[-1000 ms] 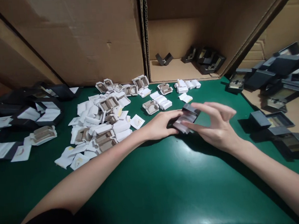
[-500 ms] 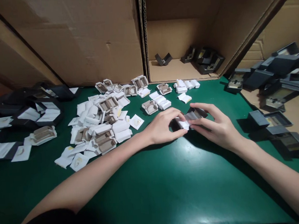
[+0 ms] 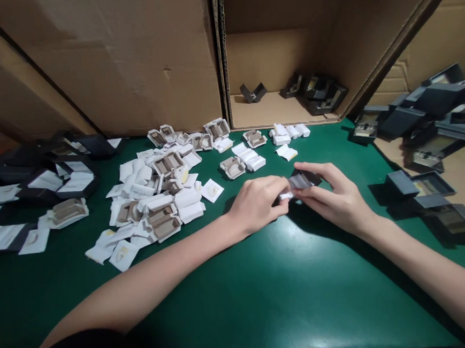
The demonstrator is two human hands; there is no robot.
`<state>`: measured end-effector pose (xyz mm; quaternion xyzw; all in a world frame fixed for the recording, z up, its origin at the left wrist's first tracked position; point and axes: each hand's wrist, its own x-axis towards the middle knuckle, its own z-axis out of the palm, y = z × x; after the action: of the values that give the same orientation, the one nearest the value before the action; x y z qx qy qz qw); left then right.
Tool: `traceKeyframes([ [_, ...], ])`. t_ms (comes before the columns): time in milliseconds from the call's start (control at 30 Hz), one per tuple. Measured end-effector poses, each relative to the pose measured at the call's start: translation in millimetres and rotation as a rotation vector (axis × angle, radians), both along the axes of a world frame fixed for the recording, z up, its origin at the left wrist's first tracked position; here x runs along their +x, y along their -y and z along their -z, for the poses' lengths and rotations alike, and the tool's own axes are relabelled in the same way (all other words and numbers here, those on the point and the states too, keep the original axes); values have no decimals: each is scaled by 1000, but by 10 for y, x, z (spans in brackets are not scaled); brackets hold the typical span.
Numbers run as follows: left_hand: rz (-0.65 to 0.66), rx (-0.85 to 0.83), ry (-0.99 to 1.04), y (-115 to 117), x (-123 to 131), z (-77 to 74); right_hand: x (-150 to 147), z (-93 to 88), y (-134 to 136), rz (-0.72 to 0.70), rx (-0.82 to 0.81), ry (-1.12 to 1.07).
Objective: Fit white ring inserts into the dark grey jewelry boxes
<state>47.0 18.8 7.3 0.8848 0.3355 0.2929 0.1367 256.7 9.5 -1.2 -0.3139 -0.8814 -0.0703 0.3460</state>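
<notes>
Over the green table, my right hand [image 3: 333, 193] grips a small dark box [image 3: 305, 178] between thumb and fingers. A white insert [image 3: 286, 195] shows at the box's left side. My left hand [image 3: 259, 201] is closed on this insert, its fingertips bent around it. My own fingers hide most of the insert and part of the box. To the left of my left hand lies a pile of white inserts [image 3: 157, 193], some turned with their grey-brown backs up. A square white card [image 3: 212, 190] lies close by.
A cardboard box [image 3: 279, 57] at the back holds several dark cases [image 3: 323, 93]. More dark boxes [image 3: 424, 105] are stacked at the right on cardboard. Dark boxes with white linings [image 3: 56, 180] stand at the left. A few white inserts [image 3: 251, 156] lie behind my hands.
My left hand's fingers have curled in further around the white insert, covering more of it. The right hand keeps holding the dark box in nearly the same place.
</notes>
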Motion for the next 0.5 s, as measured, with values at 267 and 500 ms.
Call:
traceKeyframes([
  [267, -71, 109, -213, 31, 45, -65, -10, -8, -7, -7, 55, 57],
  [500, 22, 311, -376, 36, -15, -55, 14, -23, -14, -16, 28, 78],
])
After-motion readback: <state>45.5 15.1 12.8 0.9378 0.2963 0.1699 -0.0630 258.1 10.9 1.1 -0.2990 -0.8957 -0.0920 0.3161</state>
